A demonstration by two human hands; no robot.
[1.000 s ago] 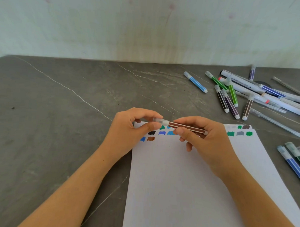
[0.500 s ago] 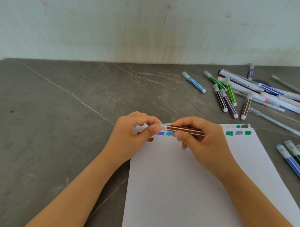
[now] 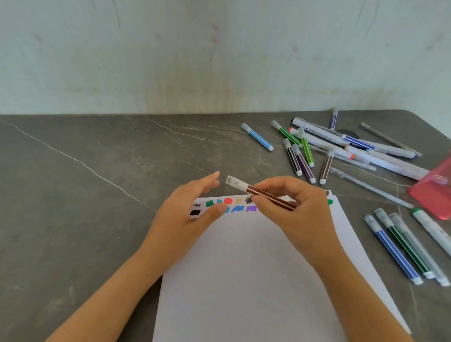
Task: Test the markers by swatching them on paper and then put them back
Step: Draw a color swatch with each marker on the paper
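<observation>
One capped marker [image 3: 273,197], pinched by the right hand [image 3: 303,215] above the paper's [image 3: 241,286] top edge, points its cap toward the open-fingered left hand [image 3: 184,218].

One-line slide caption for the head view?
Right hand holds capped brown marker over swatched paper; left hand open beside its cap.

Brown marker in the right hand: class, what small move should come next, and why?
Probably carry the brown marker right and set it with the other markers beside the paper. Its cap is on, the left hand is open and off it, and only the right hand grips it.
</observation>
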